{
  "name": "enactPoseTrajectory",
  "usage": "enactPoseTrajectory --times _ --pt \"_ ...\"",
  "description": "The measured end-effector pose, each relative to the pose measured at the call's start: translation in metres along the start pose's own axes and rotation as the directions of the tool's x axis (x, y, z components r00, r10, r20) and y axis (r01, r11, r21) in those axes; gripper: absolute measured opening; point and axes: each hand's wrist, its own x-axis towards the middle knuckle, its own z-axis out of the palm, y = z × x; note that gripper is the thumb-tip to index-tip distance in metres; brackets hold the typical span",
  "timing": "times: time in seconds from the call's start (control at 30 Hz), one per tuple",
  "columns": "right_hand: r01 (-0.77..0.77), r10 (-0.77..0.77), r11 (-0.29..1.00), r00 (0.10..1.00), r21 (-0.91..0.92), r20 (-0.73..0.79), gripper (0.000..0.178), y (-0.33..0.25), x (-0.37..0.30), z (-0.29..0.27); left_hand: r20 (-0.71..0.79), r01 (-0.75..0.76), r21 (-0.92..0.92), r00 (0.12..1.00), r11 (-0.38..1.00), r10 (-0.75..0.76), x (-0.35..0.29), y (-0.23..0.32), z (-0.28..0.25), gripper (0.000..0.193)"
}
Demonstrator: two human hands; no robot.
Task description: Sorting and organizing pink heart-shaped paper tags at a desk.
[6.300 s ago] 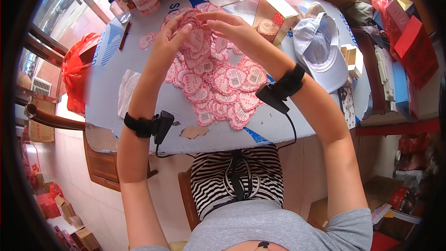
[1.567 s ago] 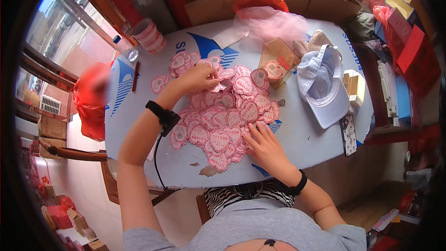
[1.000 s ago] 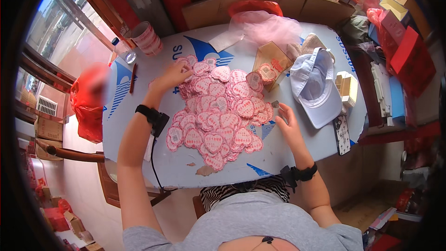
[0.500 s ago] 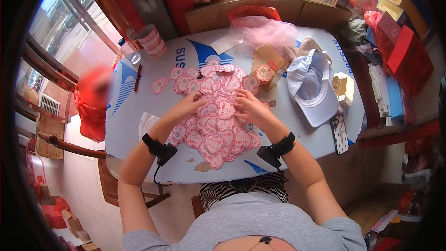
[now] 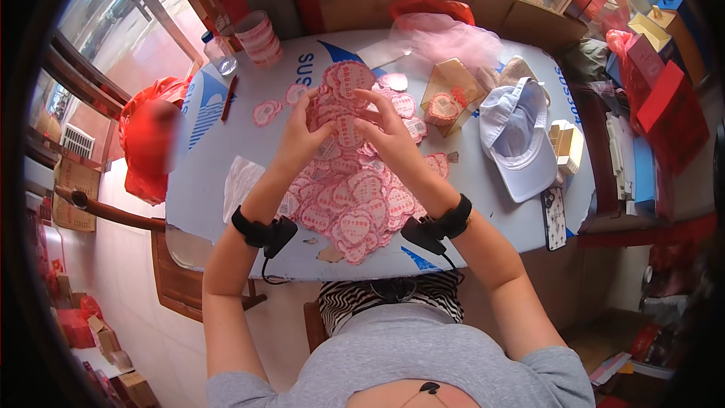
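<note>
Bare hands, two; clock directions read from the middle of the card pile [image 5: 353, 208].

Item: bunch of pink-and-white scalloped cards [image 5: 346, 98], at 12 o'clock, clasped between the palms, apparently because small loose pieces would slip from a one-sided grip.

Left hand [image 5: 302, 134]: curled round the bunch's 9 o'clock edge, thumb in front, other fingertips partly hidden.

Right hand [image 5: 387, 127]: bent against the 3 o'clock edge, thumb and forefinger apart with cards between them.

Surroundings: white cap [image 5: 519, 140] at 2 to 3 o'clock, patterned phone [image 5: 554, 219] at 3, crumpled tissue [image 5: 240, 183] at 9, pen [image 5: 229, 100] at 10, bottle [image 5: 219, 57] between 10 and 11; all beyond the pile, presumably leaving the hands room.
</note>
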Motion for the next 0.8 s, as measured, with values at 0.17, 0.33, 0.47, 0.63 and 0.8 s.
enactPoseTrajectory --times 0.17,0.33,0.47,0.63,0.8 --pt "0.099 -0.099 0.995 0.995 0.014 0.028 0.043 -0.021 0.001 -0.005 0.04 -0.005 -0.054 0.999 0.999 0.007 0.008 0.027 -0.009 0.048" --pt "0.077 -0.074 0.996 0.995 -0.044 0.065 0.043 -0.013 -0.011 -0.012 0.094 -0.006 0.15 0.996 0.989 -0.008 -0.009 0.028 -0.009 0.051" --pt "-0.077 0.076 0.984 0.997 -0.159 -0.011 0.043 -0.013 -0.041 -0.019 0.117 0.087 0.326 0.984 0.941 -0.132 -0.027 0.029 -0.015 0.056" --pt "-0.123 0.132 0.99 0.978 -0.065 0.161 0.041 -0.051 -0.139 -0.054 0.065 0.189 0.066 0.979 0.98 -0.193 -0.093 0.061 -0.055 0.046" --pt "-0.515 0.385 0.852 0.74 0.096 0.552 0.032 -0.053 -0.259 -0.103 0.449 0.426 -0.568 0.878 0.704 -0.169 -0.223 0.076 -0.081 0.033"
